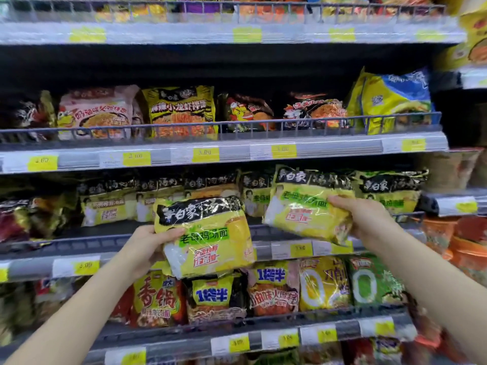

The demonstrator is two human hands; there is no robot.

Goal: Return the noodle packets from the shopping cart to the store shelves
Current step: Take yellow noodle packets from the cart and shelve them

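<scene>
Fingers [340, 201] of both hands clamp glossy yellow noodle packets [208, 235] — black-banded tops, crinkled.

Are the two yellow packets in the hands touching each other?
Apart. The head view shows shelf between the left packet and the right packet.

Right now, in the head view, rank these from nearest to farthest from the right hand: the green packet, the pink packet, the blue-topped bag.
1. Green packet, shelf below the right hand.
2. Blue-topped bag, shelf above.
3. Pink packet, upper shelf, far left.
</scene>
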